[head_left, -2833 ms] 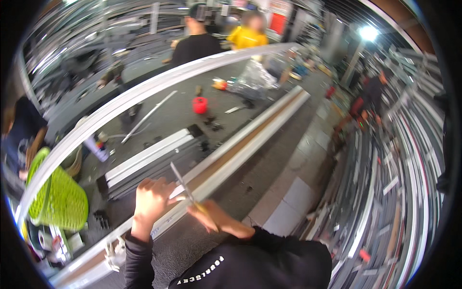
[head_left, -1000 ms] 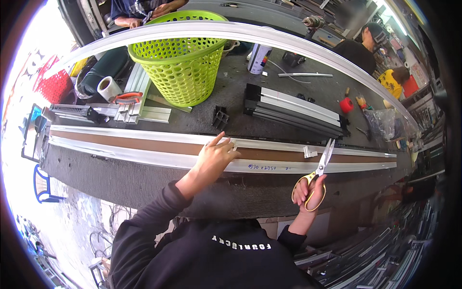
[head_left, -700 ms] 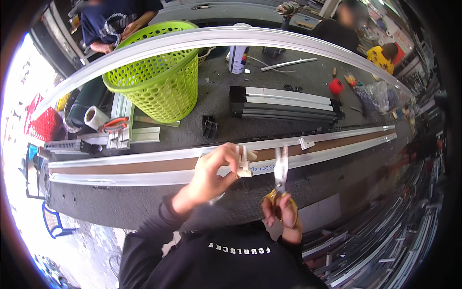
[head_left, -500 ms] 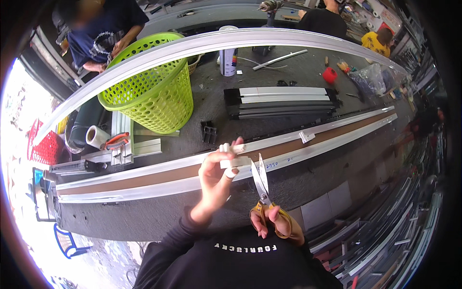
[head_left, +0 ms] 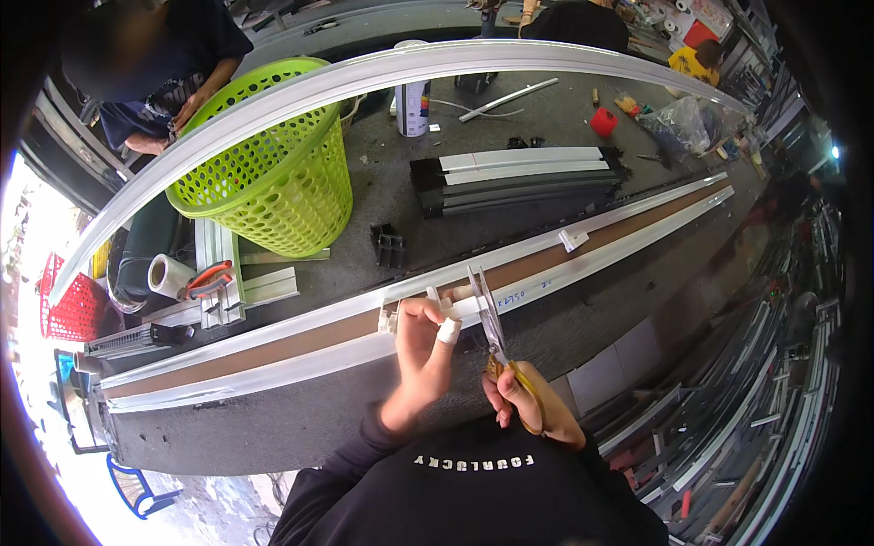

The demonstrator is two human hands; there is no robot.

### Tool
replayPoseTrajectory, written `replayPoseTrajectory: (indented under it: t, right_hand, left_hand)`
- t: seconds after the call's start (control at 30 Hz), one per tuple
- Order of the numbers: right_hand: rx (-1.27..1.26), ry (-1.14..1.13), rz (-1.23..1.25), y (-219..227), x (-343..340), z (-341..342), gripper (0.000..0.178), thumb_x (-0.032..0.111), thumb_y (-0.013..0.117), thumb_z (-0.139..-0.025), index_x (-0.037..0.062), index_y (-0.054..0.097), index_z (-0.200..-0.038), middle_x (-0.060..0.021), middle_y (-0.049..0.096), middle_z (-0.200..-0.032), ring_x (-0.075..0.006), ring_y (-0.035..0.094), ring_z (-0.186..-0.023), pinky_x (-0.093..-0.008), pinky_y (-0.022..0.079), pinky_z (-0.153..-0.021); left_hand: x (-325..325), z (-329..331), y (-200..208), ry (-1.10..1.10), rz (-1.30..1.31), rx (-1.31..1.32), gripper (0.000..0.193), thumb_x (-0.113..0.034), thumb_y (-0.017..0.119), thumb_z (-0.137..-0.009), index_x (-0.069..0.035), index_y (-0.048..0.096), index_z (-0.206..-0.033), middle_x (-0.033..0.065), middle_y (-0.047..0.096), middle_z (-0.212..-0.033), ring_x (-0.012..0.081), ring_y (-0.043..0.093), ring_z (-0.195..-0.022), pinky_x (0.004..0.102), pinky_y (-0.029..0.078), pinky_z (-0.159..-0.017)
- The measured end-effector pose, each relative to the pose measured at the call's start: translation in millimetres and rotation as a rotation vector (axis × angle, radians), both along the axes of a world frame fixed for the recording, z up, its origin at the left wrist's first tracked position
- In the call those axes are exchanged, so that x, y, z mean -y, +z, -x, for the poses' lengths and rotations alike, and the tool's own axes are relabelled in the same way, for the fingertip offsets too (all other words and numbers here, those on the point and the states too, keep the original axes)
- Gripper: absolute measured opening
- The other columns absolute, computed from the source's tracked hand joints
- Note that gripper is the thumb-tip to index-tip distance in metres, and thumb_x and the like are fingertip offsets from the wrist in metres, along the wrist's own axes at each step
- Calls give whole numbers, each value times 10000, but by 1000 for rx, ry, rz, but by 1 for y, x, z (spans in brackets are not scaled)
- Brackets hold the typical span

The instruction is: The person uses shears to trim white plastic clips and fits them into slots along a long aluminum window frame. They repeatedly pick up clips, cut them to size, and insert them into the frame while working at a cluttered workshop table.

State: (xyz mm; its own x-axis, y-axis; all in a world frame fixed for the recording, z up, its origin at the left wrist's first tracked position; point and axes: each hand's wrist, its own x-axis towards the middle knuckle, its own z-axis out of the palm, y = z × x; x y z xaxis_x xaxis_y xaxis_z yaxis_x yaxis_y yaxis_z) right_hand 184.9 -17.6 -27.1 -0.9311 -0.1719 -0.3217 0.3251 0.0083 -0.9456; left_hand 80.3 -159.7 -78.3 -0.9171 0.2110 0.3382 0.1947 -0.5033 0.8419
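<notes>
My left hand (head_left: 421, 353) pinches a small white plastic piece (head_left: 467, 308) above the long white-and-brown profile (head_left: 300, 358). White wrapping covers the tip of its thumb. My right hand (head_left: 528, 400) has its fingers through the yellow handles of a pair of scissors (head_left: 494, 332), whose blades point away from me. Those blades lie close together across the right end of the white piece; whether they bite into it I cannot tell. Left of my left fingers shows another white fitting (head_left: 388, 318), partly hidden. A similar white clip (head_left: 573, 240) sits farther right on the profile.
A long pale strip (head_left: 510, 52) arches across the bench in front of the green basket (head_left: 264, 173). Beyond the profile lie a bundle of white and black bars (head_left: 519, 177) and a black bracket (head_left: 389, 246). Orange-handled pliers (head_left: 209, 280) and a spray can (head_left: 413, 105) stand about. A co-worker (head_left: 173, 73) is at far left.
The scissors' blades have closed toward each other and now cross the white piece's end. My left hand has moved slightly right and nearer me. The whole view has shifted a little.
</notes>
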Motion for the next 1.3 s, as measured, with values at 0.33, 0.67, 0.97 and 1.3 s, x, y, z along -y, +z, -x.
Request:
replayPoseTrajectory:
  t: [0.33,0.67,0.97,1.3]
  right_hand:
    - [-16,-31,81,-2,6,-1,797,836,362,-893,78,463,-671,4,441,-589,-109,517,-529,-257,422,-517]
    - [-18,-33,34,-9,-2,-2,773,779,322,-955,73,447,-664,-4,422,-587,-120,502,-520,-273,410,-499]
    - [136,-161,-235,0,8,-3,618,554,473,-1028,42,539,-688,-7,448,-490,-125,502,-408,-290,386,-399]
    - [59,-339,-206,-19,3,5,676,632,506,-986,68,501,-613,-10,452,-462,-113,470,-376,-279,398,-383]
  left_hand:
    - [4,2,4,-18,80,-52,257,17,605,-980,29,582,-1236,128,637,-1234,175,606,-1136,316,461,-1002]
    - [-2,6,0,-14,115,-134,180,64,590,-971,42,633,-1144,143,690,-1147,189,655,-1090,301,527,-936]
    - [-1,14,-8,19,175,-198,231,152,536,-942,55,626,-1132,155,693,-1138,201,673,-1072,290,563,-886]
    - [-7,20,-6,-214,-180,380,337,-156,574,-1040,0,485,-1325,127,671,-1158,222,648,-1144,335,501,-1008]
